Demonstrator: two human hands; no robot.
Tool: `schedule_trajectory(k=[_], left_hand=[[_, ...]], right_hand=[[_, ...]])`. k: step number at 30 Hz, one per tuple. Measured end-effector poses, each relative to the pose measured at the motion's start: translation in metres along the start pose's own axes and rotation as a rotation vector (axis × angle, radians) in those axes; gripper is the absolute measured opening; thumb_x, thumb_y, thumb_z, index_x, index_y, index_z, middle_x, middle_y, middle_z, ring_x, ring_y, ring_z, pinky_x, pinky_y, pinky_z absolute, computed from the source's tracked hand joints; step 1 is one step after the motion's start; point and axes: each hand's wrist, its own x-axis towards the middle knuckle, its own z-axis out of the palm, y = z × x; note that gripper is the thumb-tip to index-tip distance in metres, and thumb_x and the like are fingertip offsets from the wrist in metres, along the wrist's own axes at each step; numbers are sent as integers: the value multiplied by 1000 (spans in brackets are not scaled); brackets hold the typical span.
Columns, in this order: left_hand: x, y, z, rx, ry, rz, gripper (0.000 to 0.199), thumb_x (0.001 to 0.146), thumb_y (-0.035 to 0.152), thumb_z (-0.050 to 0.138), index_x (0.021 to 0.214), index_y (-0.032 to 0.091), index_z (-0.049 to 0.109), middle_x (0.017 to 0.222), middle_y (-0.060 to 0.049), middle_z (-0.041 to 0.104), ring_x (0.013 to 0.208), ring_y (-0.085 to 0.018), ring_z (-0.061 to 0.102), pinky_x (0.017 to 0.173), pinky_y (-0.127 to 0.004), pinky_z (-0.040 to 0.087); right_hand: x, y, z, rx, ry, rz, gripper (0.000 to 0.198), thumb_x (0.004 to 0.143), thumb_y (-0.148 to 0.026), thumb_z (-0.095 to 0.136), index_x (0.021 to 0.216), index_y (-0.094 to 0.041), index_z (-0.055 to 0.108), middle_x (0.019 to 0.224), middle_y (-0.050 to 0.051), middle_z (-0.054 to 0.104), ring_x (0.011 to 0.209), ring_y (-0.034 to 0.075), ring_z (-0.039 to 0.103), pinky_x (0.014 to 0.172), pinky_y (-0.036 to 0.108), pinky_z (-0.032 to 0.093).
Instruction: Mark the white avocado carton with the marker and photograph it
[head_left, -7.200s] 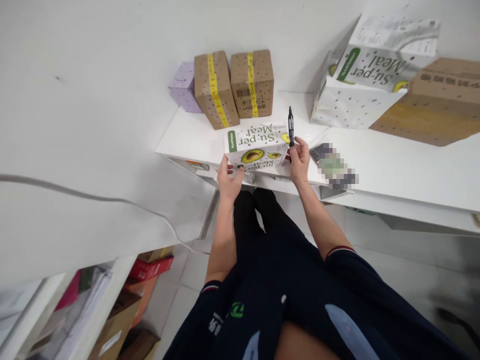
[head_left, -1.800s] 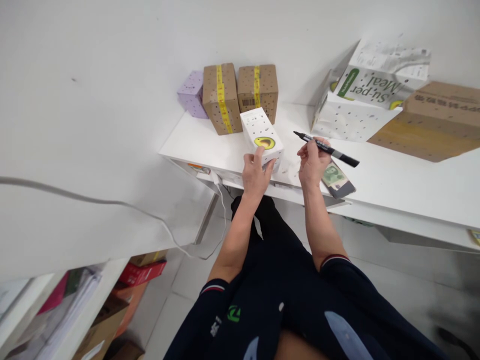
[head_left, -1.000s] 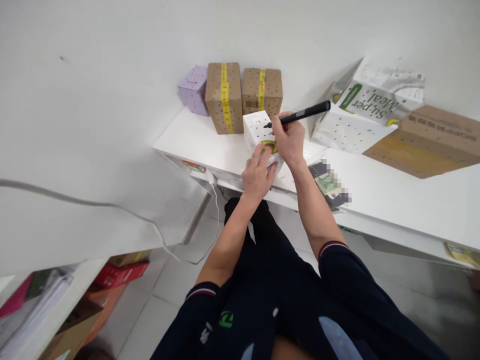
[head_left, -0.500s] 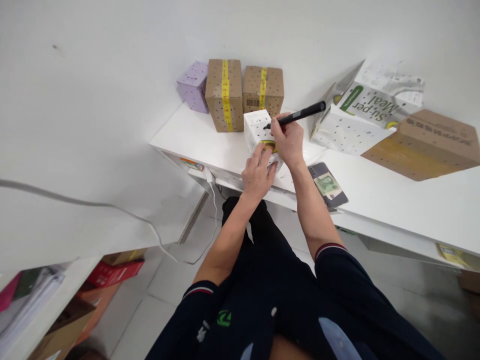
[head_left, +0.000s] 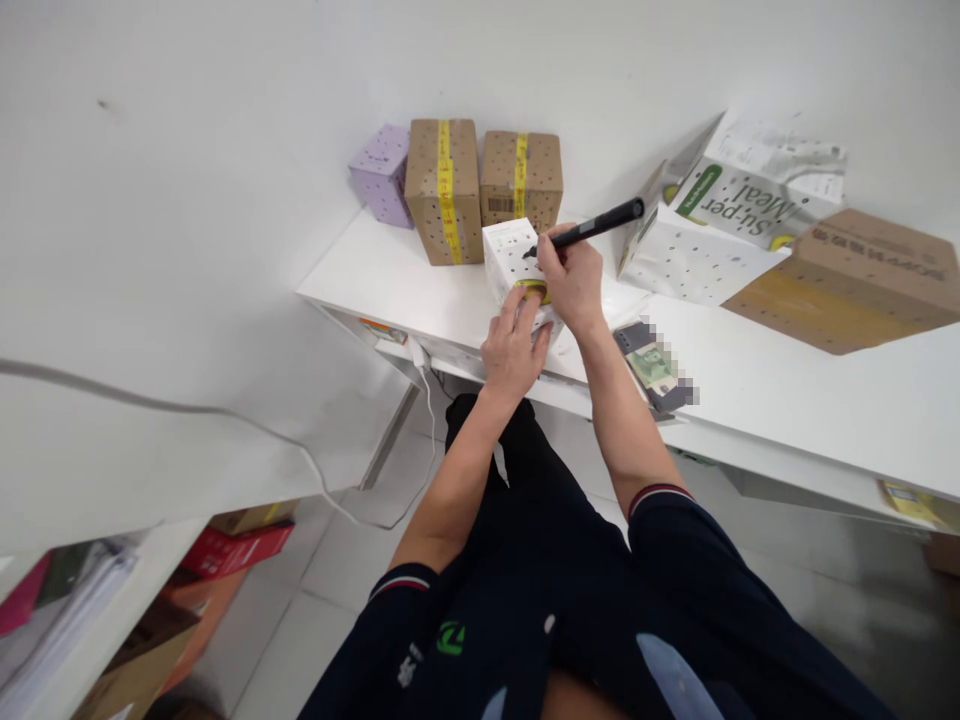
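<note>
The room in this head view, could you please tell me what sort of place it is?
Probably a small packing or stock room: taped cardboard boxes stand on a white shelf by the wall, printed cartons lie beside them, and the right hand holds a marker to a small white box.
</note>
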Motion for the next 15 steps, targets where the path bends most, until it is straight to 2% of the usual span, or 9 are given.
schedule_trajectory(k=[9,12,15], left_hand=[[0,-1,1,-18,9,0,46,101,48,42,133,21,59,147,-14,55,137,-27,53,106,-40,52],[-1,0,-1,11,28,23,43,101,45,44,133,21,60,144,-13,58,136,-26,55,106,-39,52],[0,0,-5,30,13,36,42,101,45,46,133,22,61,144,-13,59,133,-26,57,100,-37,55]], right_hand=[[0,-1,1,39,8,28,40,90,-61,58,85,-21,60,71,-3,58,72,12,61,74,27,52],[-1,8,3,157,108,54,41,92,-63,53,91,-23,60,73,-3,56,67,10,60,64,24,51],[-5,23,-7,230,253,71,38,95,-61,49,104,-25,59,78,-2,56,60,9,57,55,22,48]])
